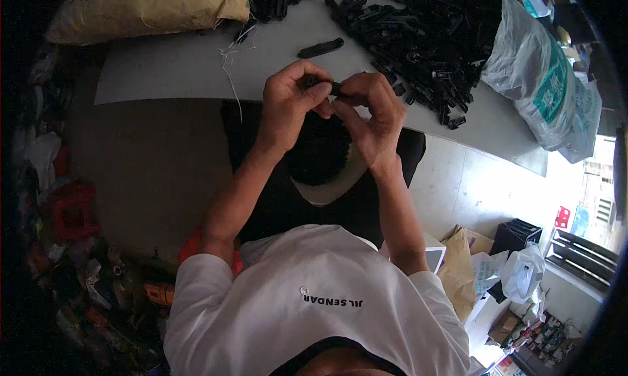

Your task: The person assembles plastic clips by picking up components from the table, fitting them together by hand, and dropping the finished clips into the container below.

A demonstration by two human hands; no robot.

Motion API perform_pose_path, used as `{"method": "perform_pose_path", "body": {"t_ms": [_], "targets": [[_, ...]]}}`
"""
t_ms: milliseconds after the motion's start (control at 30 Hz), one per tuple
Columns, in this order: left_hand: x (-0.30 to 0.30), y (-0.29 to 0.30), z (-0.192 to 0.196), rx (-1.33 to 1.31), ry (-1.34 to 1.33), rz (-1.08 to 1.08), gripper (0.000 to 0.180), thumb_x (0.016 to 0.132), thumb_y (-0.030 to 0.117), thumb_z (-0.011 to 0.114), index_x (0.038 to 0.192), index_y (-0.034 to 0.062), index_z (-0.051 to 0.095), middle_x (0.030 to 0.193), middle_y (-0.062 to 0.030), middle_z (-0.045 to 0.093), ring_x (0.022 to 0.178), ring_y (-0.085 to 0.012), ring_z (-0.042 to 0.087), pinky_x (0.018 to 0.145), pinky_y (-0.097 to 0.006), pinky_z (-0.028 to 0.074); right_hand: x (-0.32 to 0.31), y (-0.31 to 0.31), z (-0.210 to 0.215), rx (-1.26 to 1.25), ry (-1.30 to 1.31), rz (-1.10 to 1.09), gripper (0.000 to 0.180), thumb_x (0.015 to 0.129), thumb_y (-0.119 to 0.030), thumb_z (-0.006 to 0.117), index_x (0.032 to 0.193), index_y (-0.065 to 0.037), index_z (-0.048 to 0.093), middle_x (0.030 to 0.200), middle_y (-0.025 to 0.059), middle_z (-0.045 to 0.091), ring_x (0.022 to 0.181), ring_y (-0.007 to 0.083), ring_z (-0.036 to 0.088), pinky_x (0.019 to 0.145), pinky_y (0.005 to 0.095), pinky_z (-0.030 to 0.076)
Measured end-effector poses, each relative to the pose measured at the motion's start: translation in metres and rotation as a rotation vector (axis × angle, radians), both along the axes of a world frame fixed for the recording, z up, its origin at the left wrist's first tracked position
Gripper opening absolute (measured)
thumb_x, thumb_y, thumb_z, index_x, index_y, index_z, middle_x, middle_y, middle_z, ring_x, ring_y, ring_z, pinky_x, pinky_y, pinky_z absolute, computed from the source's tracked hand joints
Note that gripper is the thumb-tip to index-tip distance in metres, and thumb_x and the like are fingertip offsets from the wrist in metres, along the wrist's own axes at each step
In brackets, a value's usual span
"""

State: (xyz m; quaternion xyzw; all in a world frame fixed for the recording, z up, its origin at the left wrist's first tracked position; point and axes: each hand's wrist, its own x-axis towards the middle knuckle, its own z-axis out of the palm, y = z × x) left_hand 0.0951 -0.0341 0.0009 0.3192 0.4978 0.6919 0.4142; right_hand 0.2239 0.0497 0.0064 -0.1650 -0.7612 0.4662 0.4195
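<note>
Just beyond the table's near edge, my left hand [288, 107] and my right hand [376, 117] meet fingertip to fingertip. Both are closed on a small, dark, elongated part [336, 89], pinched between thumbs and fingers; most of it is hidden. Below them, at my lap, is a pale, rounded container [322, 195] filled with a dark mass of tiny pieces too small to make out. A single long black part [321, 47] lies on the table beyond my hands. To its right spreads a large heap of black plastic-looking parts [425, 45].
The light grey table [163, 75] runs across the far side. On it sit a brown sack [150, 13] at the left, loose white string [229, 65], and a clear plastic bag [530, 75] at the right. A red stool [74, 209] and clutter stand left; paper and plastic bags [458, 265] lie right.
</note>
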Motion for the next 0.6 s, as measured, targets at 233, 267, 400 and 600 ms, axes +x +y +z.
{"method": "perform_pose_path", "body": {"t_ms": [233, 267, 400, 600], "targets": [[0.015, -0.014, 0.0, 0.197, 0.165, 0.085, 0.015, 0.088, 0.006, 0.061, 0.1, -0.0025, 0.059, 0.091, -0.0086, 0.061, 0.074, -0.0125, 0.063, 0.065, -0.025, 0.055, 0.011, -0.008, 0.016, 0.046, -0.116, -0.075, 0.02, 0.074, 0.003, 0.07, 0.087, 0.001, 0.056, 0.105, 0.0141, 0.052, 0.088, 0.0221, 0.058, 0.064, 0.029, 0.052], [0.017, -0.015, 0.001, 0.2, 0.212, 0.084, 0.018, 0.089, 0.007, 0.06, 0.105, -0.0022, 0.058, 0.096, -0.009, 0.06, 0.075, -0.0128, 0.063, 0.067, -0.024, 0.055, 0.013, -0.007, 0.014, 0.046, -0.115, -0.079, 0.02, 0.074, 0.003, 0.07, 0.087, 0.001, 0.056, 0.105, 0.0141, 0.052, 0.088, 0.0221, 0.058, 0.064, 0.029, 0.052], [0.022, -0.023, 0.015, 0.056, 0.332, 0.049, 0.03, 0.089, 0.011, 0.06, 0.117, -0.0006, 0.054, 0.108, -0.0104, 0.057, 0.085, -0.0141, 0.062, 0.071, -0.025, 0.054, 0.02, -0.006, 0.008, 0.156, -0.078, -0.019, 0.021, 0.072, 0.0, 0.072, 0.086, 0.002, 0.057, 0.103, 0.0152, 0.052, 0.091, 0.0271, 0.058, 0.07, 0.0329, 0.05], [0.019, -0.026, 0.015, 0.061, 0.647, 0.055, 0.029, 0.089, 0.012, 0.061, 0.114, -0.0002, 0.053, 0.103, -0.0115, 0.054, 0.093, -0.0174, 0.058, 0.073, -0.028, 0.051, 0.024, -0.008, 0.012, 0.209, -0.091, 0.004, 0.023, 0.07, -0.005, 0.075, 0.085, 0.001, 0.058, 0.103, 0.0159, 0.053, 0.09, 0.0285, 0.058, 0.07, 0.0339, 0.05]]}}
